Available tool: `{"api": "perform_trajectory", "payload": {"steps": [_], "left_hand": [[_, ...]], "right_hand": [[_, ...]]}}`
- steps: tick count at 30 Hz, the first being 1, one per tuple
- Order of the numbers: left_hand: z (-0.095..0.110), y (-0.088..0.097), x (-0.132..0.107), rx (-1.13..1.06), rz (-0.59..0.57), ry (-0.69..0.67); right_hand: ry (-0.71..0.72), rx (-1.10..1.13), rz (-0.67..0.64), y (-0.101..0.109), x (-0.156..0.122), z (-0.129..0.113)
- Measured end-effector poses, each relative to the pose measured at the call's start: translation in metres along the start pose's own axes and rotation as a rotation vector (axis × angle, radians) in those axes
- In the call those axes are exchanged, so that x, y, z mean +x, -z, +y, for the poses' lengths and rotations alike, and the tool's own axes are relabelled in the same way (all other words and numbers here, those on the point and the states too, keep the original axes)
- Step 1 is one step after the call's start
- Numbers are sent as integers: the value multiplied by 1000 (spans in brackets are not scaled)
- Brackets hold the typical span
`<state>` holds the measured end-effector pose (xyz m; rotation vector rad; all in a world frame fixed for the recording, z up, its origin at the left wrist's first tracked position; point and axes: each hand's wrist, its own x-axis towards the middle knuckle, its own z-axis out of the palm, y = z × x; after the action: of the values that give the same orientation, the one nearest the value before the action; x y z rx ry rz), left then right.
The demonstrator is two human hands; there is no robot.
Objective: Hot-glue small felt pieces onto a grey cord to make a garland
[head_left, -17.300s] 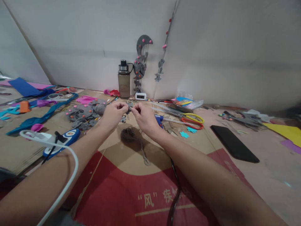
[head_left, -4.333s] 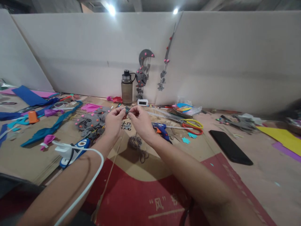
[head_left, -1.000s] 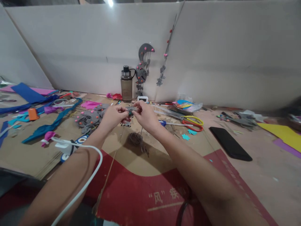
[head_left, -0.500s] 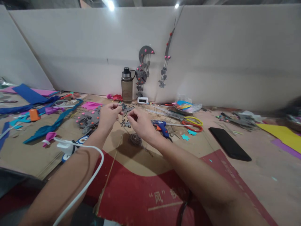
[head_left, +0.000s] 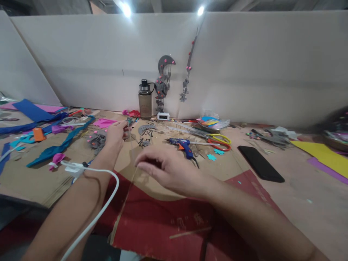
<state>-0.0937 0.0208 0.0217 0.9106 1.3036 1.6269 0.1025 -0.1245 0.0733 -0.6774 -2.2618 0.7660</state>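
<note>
My left hand [head_left: 116, 135] is closed at the left of the work area, its fingertips pinching a small grey-teal cut-out piece [head_left: 128, 121]. Closer to me, my right hand [head_left: 168, 165] is bent with thumb and fingers pressed together. A faint thin cord seems to run from the piece toward these fingers; blur makes it hard to follow. Dark grey cut-outs [head_left: 146, 128] lie on the cardboard [head_left: 152, 186] between and beyond the hands. Beside my left wrist is a grey piece with pink dots [head_left: 95, 140], partly covered. The cord bundle is hidden behind my right hand.
A blue glue gun [head_left: 185, 146] and scissors with red and yellow handles [head_left: 219, 142] lie right of centre. A black phone [head_left: 260, 164] rests farther right. At the back stand a bottle [head_left: 145, 101] and small white clock [head_left: 163, 116]. A white cable [head_left: 115, 185] crosses my left forearm.
My hands have moved apart. The left went leftward with the small piece; the right came down and nearer to me, now covering the cord bundle.
</note>
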Motion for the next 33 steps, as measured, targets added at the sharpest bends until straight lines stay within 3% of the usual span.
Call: {"api": "perform_trajectory", "payload": {"steps": [4,6,10,15,17,19,21,23,25,28,30,33], "left_hand": [[4,0,1,-11,23,38],[4,0,2,-19,31,40],[3,3,5,-35,44,41],[1,5,11,-62,94,41],[-1,5,14,-70,107,34],[-3,6,15,-77,111,32],[-6,6,15,-80,98,14],[-7,5,15,-78,72,-21],[-8,5,14,-74,41,-58],[-7,3,11,-73,16,-91],[-6,1,8,-70,14,-102],[-4,-2,2,-64,-10,-118]], "right_hand": [[112,-63,-326,3,-20,-20],[144,-62,-400,4,-27,-26],[139,25,-354,20,-36,-39],[59,90,-230,57,-45,-56],[63,111,-289,64,-47,-58],[83,117,-428,63,-46,-54],[78,87,-558,59,-41,-39],[-20,8,-606,59,-31,-14],[-265,-138,-435,64,-22,17],[-579,-469,-44,73,-14,67],[-734,-702,19,72,-15,97],[-831,-720,-23,62,-23,135]]}}
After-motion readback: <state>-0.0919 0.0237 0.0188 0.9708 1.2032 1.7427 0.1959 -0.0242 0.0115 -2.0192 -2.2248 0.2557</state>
